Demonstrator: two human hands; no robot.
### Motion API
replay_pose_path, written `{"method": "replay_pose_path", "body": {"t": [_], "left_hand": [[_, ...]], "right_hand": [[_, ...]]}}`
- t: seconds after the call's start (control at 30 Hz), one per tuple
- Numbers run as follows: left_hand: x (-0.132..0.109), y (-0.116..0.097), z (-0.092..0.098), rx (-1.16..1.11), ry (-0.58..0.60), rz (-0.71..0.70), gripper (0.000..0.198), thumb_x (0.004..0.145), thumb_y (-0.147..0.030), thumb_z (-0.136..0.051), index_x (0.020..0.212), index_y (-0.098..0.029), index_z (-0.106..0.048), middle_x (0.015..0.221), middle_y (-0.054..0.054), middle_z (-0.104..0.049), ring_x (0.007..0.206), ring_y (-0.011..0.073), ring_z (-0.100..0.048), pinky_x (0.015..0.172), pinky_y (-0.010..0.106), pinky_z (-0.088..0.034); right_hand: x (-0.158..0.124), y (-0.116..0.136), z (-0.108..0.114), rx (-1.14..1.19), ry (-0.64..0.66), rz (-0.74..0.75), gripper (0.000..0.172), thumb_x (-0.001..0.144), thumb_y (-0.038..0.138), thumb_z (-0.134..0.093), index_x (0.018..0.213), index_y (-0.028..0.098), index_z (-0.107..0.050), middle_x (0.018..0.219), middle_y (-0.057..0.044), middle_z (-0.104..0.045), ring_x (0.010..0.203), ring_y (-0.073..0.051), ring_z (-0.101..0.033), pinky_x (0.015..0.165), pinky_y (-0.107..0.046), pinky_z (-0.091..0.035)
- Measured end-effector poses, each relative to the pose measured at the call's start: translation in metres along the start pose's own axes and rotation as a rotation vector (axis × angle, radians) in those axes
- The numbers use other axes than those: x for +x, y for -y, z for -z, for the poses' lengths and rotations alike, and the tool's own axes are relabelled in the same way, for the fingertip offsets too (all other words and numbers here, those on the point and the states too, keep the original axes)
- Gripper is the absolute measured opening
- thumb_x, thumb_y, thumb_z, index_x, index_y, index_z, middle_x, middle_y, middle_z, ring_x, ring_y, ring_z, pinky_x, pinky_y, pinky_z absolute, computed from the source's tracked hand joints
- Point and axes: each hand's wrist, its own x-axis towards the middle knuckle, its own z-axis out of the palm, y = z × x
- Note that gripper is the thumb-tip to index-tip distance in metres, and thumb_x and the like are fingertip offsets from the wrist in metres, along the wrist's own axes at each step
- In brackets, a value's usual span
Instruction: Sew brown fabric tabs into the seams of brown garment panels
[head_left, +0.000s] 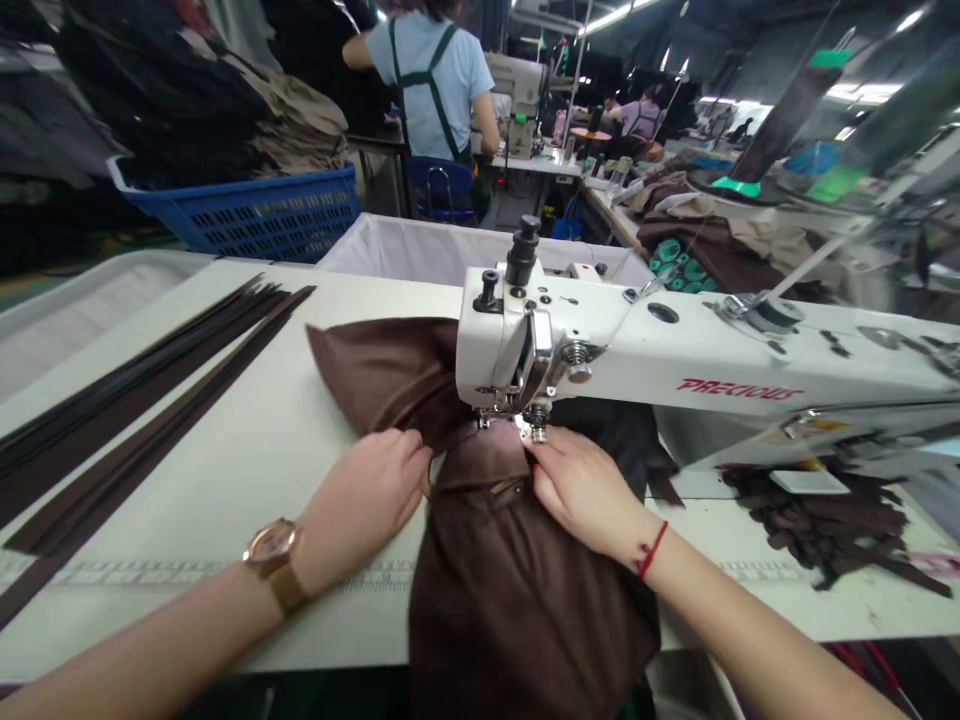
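Note:
Dark brown leather-like material (517, 590) lies under the needle area of a white sewing machine (637, 350) and hangs over the table's front edge. Left of the needle, my left hand (382, 475) has its fingers closed on the material's edge; a small brass-coloured piece shows by the fingertips. My right hand (581, 485) grips the material just right of the presser foot (484, 420), fingers bent and partly hidden. Between the hands a lighter brown patch sits lit by the machine lamp. Another flap of the brown material (390, 365) spreads out behind my left hand.
Long brown and black strips (150, 420) lie on the left of the white table (247, 460). Small brown pieces (825, 520) are heaped at the right. Beyond the table are a white-lined bin (405, 245), a blue basket (247, 215) and a co-worker (439, 85) seen from behind.

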Motion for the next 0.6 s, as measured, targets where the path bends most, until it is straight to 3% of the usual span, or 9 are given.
{"method": "replay_pose_path", "body": {"t": [0.07, 0.13, 0.23, 0.3, 0.37, 0.47, 0.53, 0.6], "left_hand": [[-0.021, -0.022, 0.000, -0.015, 0.016, -0.026, 0.037, 0.085, -0.013, -0.047, 0.120, -0.008, -0.056, 0.110, 0.015, -0.060, 0.099, 0.0274, -0.054, 0.086, 0.043, -0.046], [-0.038, -0.042, 0.001, -0.062, 0.030, -0.081, 0.057, 0.080, -0.015, -0.053, 0.137, -0.013, -0.044, 0.137, 0.016, -0.048, 0.120, 0.0309, -0.046, 0.100, 0.046, -0.040], [-0.050, -0.060, 0.004, -0.152, 0.044, -0.201, 0.073, 0.077, -0.033, -0.064, 0.143, -0.024, -0.034, 0.154, 0.012, -0.025, 0.138, 0.0332, -0.026, 0.111, 0.051, -0.026], [-0.050, -0.069, -0.001, -0.179, 0.019, -0.214, 0.084, 0.072, -0.046, -0.071, 0.144, -0.024, -0.032, 0.156, 0.015, -0.020, 0.141, 0.0357, -0.020, 0.112, 0.055, -0.021], [-0.047, -0.081, -0.010, -0.181, -0.037, -0.228, 0.085, 0.073, -0.051, -0.069, 0.144, -0.021, -0.033, 0.154, 0.016, -0.024, 0.141, 0.0365, -0.020, 0.113, 0.055, -0.017], [-0.040, -0.110, -0.027, -0.158, -0.151, -0.360, 0.061, 0.091, -0.044, -0.051, 0.142, -0.015, -0.037, 0.148, 0.008, -0.038, 0.137, 0.0300, -0.027, 0.115, 0.050, -0.015], [-0.033, -0.132, -0.033, -0.168, -0.188, -0.340, 0.056, 0.094, -0.041, -0.047, 0.141, -0.013, -0.038, 0.140, 0.008, -0.047, 0.128, 0.0272, -0.038, 0.113, 0.046, -0.023], [-0.026, -0.152, -0.034, -0.202, -0.172, -0.219, 0.060, 0.089, -0.042, -0.055, 0.140, -0.013, -0.039, 0.127, 0.010, -0.055, 0.115, 0.0272, -0.048, 0.103, 0.045, -0.035]], "right_hand": [[0.005, -0.016, 0.013, 0.085, 0.053, 0.084, 0.028, 0.092, 0.018, -0.040, 0.108, 0.015, -0.063, 0.110, -0.012, -0.064, 0.103, -0.024, -0.058, 0.097, -0.042, -0.043], [0.011, -0.031, 0.020, 0.203, 0.095, 0.181, 0.025, 0.094, 0.024, -0.043, 0.106, 0.017, -0.064, 0.112, -0.011, -0.065, 0.108, -0.023, -0.057, 0.099, -0.042, -0.040], [0.018, -0.042, 0.016, 0.344, 0.083, 0.192, 0.024, 0.092, 0.037, -0.053, 0.103, 0.018, -0.065, 0.112, -0.010, -0.066, 0.109, -0.024, -0.057, 0.100, -0.041, -0.040], [0.019, -0.043, 0.008, 0.361, 0.027, 0.127, 0.031, 0.091, 0.043, -0.056, 0.108, 0.018, -0.063, 0.115, -0.011, -0.065, 0.108, -0.025, -0.057, 0.100, -0.043, -0.038], [0.019, -0.042, -0.001, 0.346, -0.017, 0.081, 0.039, 0.090, 0.047, -0.057, 0.116, 0.018, -0.059, 0.118, -0.012, -0.063, 0.109, -0.026, -0.056, 0.101, -0.047, -0.036], [0.021, -0.040, -0.008, 0.330, -0.021, 0.085, 0.050, 0.087, 0.053, -0.059, 0.123, 0.019, -0.057, 0.123, -0.013, -0.060, 0.114, -0.028, -0.053, 0.102, -0.048, -0.034], [0.024, -0.040, -0.008, 0.320, -0.011, 0.097, 0.049, 0.086, 0.054, -0.059, 0.121, 0.019, -0.059, 0.124, -0.013, -0.060, 0.115, -0.028, -0.052, 0.101, -0.046, -0.036], [0.027, -0.039, -0.006, 0.305, 0.005, 0.108, 0.044, 0.087, 0.053, -0.058, 0.116, 0.020, -0.062, 0.121, -0.011, -0.062, 0.114, -0.027, -0.053, 0.101, -0.044, -0.036]]}}
